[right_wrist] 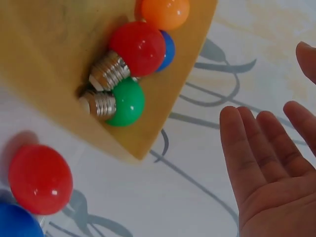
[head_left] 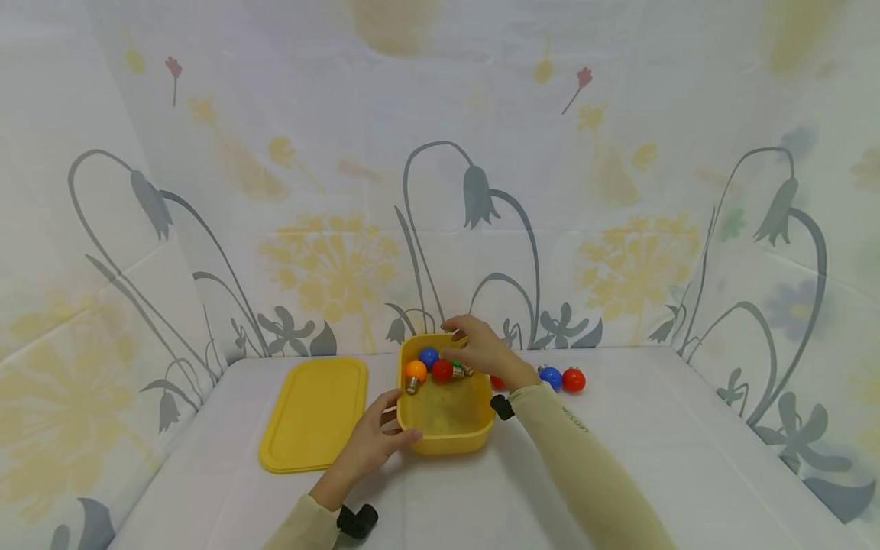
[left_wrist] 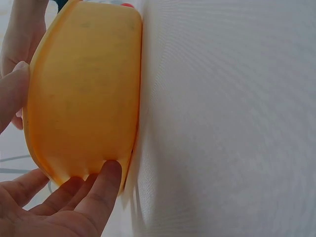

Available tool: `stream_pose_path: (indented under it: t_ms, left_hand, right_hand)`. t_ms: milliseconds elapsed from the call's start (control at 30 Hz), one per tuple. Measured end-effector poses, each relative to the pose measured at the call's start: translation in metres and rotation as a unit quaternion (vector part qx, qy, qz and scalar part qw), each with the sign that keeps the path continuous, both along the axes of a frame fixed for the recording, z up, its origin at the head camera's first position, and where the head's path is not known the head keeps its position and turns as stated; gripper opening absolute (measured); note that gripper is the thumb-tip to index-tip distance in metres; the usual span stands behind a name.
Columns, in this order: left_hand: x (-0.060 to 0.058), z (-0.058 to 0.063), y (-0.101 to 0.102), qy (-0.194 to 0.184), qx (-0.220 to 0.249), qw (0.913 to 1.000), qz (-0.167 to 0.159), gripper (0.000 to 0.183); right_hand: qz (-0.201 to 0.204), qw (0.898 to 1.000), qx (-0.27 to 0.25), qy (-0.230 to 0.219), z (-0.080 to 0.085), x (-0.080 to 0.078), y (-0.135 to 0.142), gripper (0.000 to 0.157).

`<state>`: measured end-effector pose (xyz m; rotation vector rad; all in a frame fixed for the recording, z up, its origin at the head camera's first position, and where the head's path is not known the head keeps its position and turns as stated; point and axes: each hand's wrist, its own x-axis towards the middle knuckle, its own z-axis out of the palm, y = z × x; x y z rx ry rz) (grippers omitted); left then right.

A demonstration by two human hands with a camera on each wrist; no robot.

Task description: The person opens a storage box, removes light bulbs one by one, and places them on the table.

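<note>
A yellow plastic box (head_left: 447, 445) stands on the table. My left hand (head_left: 371, 443) holds its near left corner, the thumb at the rim and the fingers against the side wall (left_wrist: 84, 94). Inside, at the far end, lie small coloured light bulbs with metal screw bases: an orange bulb (head_left: 415, 371), a blue bulb (head_left: 429, 357), a red bulb (head_left: 443, 371) and a green bulb (right_wrist: 128, 102). My right hand (head_left: 481, 353) hovers over the box's far right part, fingers extended and holding nothing; in the right wrist view its palm is bare.
Right of the box lie more bulbs: a red one (right_wrist: 40, 178) close to the wall, a blue one (head_left: 551, 378) and another red one (head_left: 574, 380). A flat yellow lid (head_left: 316, 412) lies to the left. A flower-patterned cloth (head_left: 440, 252) hangs behind the table.
</note>
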<state>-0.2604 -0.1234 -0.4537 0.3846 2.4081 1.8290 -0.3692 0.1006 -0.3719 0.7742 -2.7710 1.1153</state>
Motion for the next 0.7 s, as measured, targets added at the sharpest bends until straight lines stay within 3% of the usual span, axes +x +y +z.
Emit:
stream_pose_path:
  t_ms: [233, 333, 567, 700]
  left_hand:
    - [-0.001, -0.002, -0.001, 0.007, 0.008, 0.9999, -0.008, 0.079]
    - [0.0, 0.0, 0.0, 0.007, 0.013, 0.9998, -0.011, 0.079]
    - [0.013, 0.021, 0.002, -0.004, 0.022, 0.9996, -0.019, 0.084]
    - [0.019, 0.029, 0.002, -0.004, 0.018, 0.9996, -0.02, 0.084]
  right_hand:
    - [0.003, 0.999, 0.001, -0.043, -0.005, -0.003, -0.013, 0.055]
    - [0.01, 0.999, 0.018, -0.041, -0.006, -0.004, -0.017, 0.056]
    - [0.003, 0.996, 0.084, -0.028, -0.011, -0.008, -0.026, 0.053]
    - [0.009, 0.995, 0.095, -0.035, -0.015, -0.012, -0.029, 0.053]
